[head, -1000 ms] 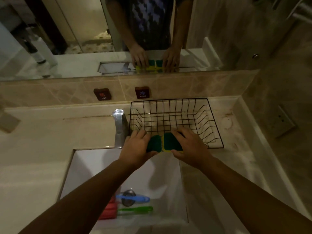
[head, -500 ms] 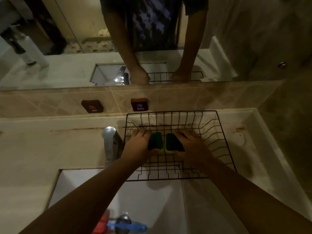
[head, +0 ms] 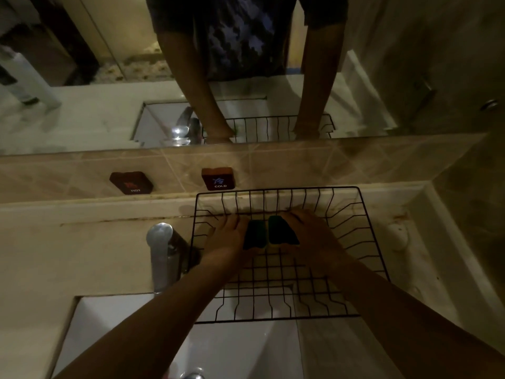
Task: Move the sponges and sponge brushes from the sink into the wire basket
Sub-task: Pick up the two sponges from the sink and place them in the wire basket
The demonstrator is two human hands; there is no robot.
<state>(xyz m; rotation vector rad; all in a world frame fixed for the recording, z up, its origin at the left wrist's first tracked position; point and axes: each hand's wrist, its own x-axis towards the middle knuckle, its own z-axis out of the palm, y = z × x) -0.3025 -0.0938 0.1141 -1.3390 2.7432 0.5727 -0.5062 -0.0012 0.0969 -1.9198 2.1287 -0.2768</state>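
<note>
A black wire basket (head: 366,242) stands on the counter behind the sink (head: 235,348), its near edge overhanging the basin. Both my hands are down inside it, near the back. My left hand (head: 226,242) grips a green-topped sponge (head: 255,235). My right hand (head: 314,236) grips a second green sponge with a yellow underside (head: 281,233). The two sponges sit side by side, almost touching, low at the basket floor. The sponge brushes are out of frame.
A chrome faucet (head: 164,253) rises just left of the basket. Hot (head: 131,182) and cold (head: 218,178) knobs sit on the tiled ledge below a mirror. The side wall closes in on the right. A metal drain (head: 194,375) shows at the bottom edge.
Both hands carried the sponges from above the sink edge forward and down into the basket. My view tilted up, so the brushes in the sink left the frame.
</note>
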